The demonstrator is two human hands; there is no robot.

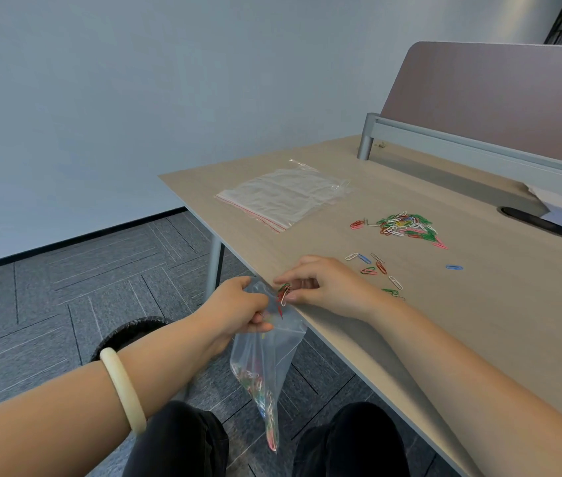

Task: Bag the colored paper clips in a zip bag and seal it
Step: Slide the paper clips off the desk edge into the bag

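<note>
Head view, lower centre. Grips mouth of zip bag (266, 356) with left hand (238, 304), bag hanging below table (479, 321) edge, partly filled. Pinches several paper clips (283, 293) in right hand (321, 284) at that mouth. Filling step, likely midway, with pile (407, 227) unbagged at centre right. Next: drop inside, mouth kept open.

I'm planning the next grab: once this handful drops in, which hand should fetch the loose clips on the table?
Right. The right hand, pinching a few clips, is at the table edge beside the scattered clips, the pile beyond. The left hand grips the zip bag hanging off the table.
</note>
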